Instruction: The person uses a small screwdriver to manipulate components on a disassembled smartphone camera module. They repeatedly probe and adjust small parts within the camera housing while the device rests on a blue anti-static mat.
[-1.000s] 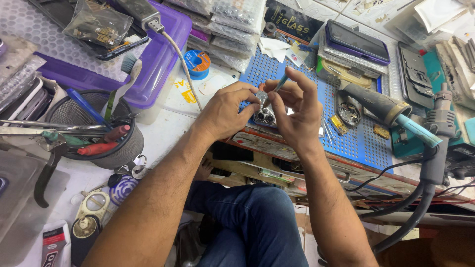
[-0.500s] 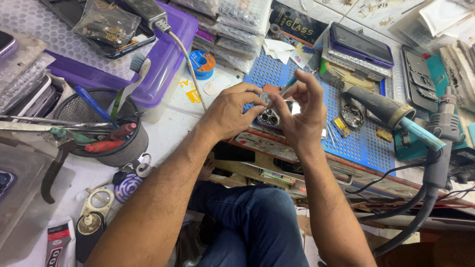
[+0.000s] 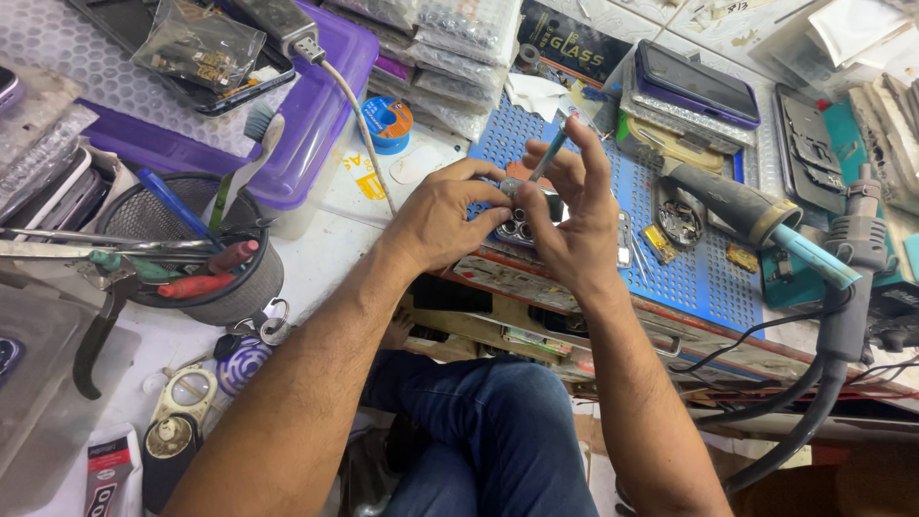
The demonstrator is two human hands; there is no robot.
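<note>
My left hand (image 3: 443,222) pinches a small metal part with several round lens rings (image 3: 515,218) over the near edge of a blue perforated mat (image 3: 704,273). My right hand (image 3: 572,222) grips the same part from the right side and also holds a thin blue-handled tool (image 3: 549,153) that points down at the part. Both hands meet above the workbench edge, and my fingers hide most of the part.
A black mesh cup (image 3: 196,258) full of tools stands at the left. A purple plastic tray (image 3: 306,105) lies behind it. A hot-air tool with a teal nozzle (image 3: 766,222) rests on the mat to the right, its cables (image 3: 823,383) hanging down. A dark phone (image 3: 697,84) sits farther back.
Both hands stay together on the small part. The thin tool in my right hand has tilted slightly and the view has shifted a little.
</note>
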